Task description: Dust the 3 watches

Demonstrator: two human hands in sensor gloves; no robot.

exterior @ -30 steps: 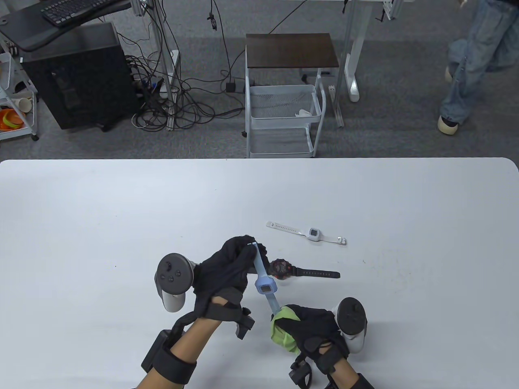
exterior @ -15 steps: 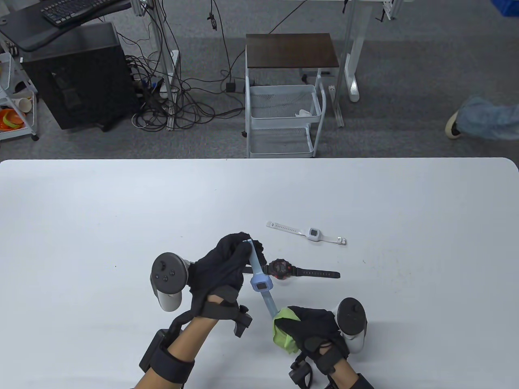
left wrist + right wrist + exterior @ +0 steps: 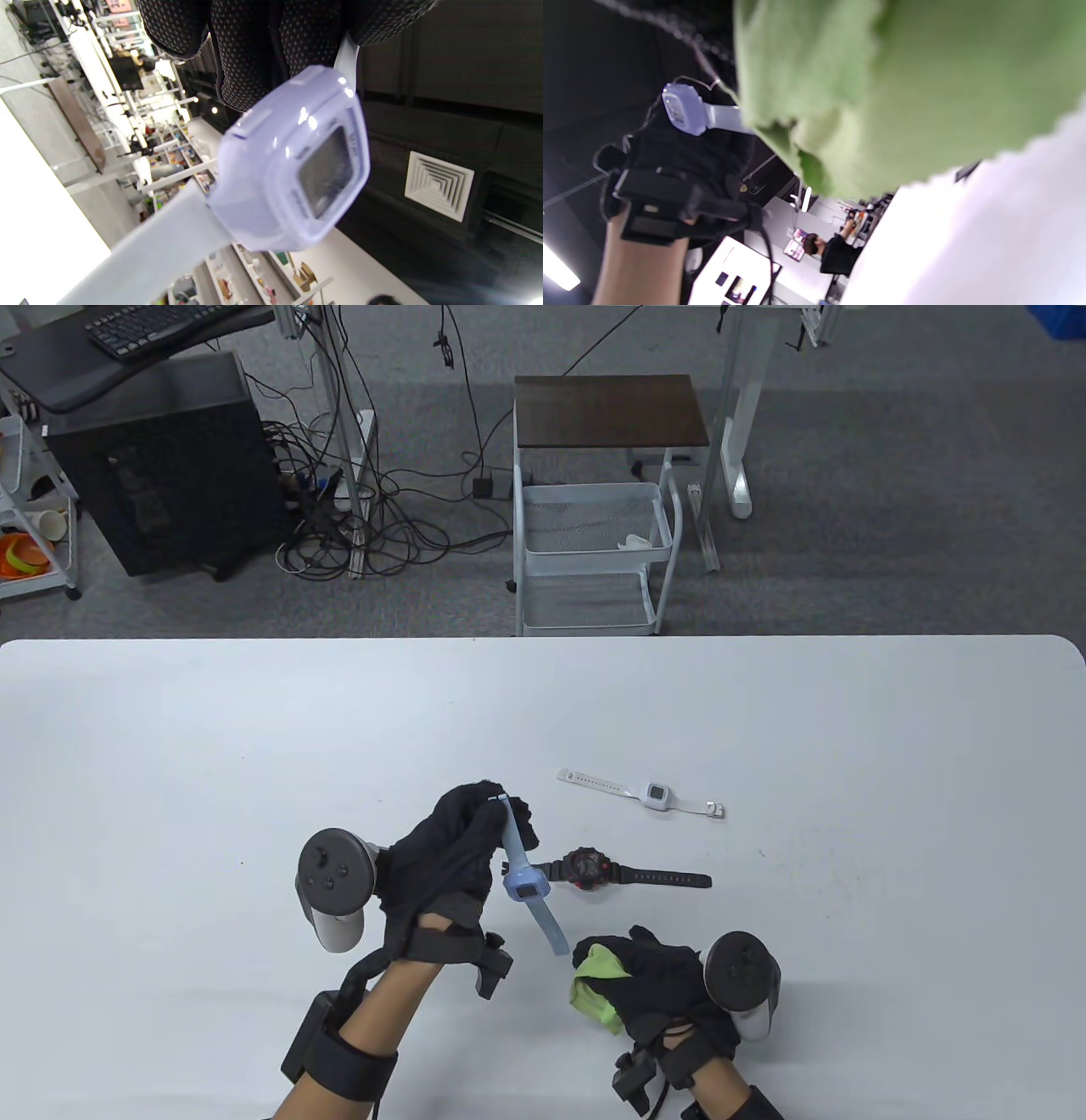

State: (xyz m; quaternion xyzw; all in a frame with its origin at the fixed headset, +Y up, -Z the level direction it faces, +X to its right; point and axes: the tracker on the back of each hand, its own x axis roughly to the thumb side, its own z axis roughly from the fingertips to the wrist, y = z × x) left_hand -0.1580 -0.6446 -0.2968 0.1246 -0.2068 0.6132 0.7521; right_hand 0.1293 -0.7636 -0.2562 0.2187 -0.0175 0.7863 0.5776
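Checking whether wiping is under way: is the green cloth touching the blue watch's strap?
Apart. The table view shows bare table between the green cloth and the free end of the blue watch strap.

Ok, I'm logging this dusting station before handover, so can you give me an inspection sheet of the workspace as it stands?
Surface: white table, a few small specks at right.
Job's things: blue watch held up off the table; black watch and white watch lying flat, apart; green cloth.
Clutter: nothing seen on the table.
Grippers: left hand grips the blue watch's upper strap; right hand holds the cloth, clear of the strap.
Cables: tangle on the floor by the computer tower.
Surroundings: wire cart, keyboard, carpet.
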